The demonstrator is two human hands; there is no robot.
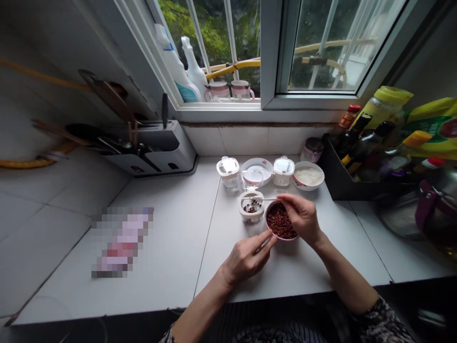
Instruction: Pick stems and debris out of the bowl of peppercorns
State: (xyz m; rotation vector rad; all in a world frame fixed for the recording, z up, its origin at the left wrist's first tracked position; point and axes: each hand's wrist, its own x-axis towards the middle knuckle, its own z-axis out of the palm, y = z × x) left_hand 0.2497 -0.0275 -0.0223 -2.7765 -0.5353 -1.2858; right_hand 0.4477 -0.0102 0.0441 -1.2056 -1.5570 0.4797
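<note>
Near the rear edge of the desk (pixel 167 224), a pink bowl (pixel 270 230) of dark red peppercorns (pixel 280 221) sat directly ahead of my hands. The right hand (pixel 302 218) lay against the bowl's right rim. Its grip was narrow, with the fingers (pixel 285 200) pinching the end of a thin metal spoon (pixel 264 198). The spoon extended left across the mouth of a small white-rimmed jar (pixel 246 215), which stood just beside the bowl and held a few peppercorns. The left hand (pixel 248 259) was positioned just off the bowl's lower left side. Its grip was also narrow, thumb and fingers drawn together; I could not tell whether it held anything.

Along the rear edge stood two flip-lidded glass jars (pixel 227 171), a white dish (pixel 257 169) between them, and a bowl of white powder (pixel 309 175) to their right. A black caddy of bottles (pixel 342 176) occupied the right rear corner. A knife block (pixel 153 147) stood at the rear left, beneath a window (pixel 217 52).
</note>
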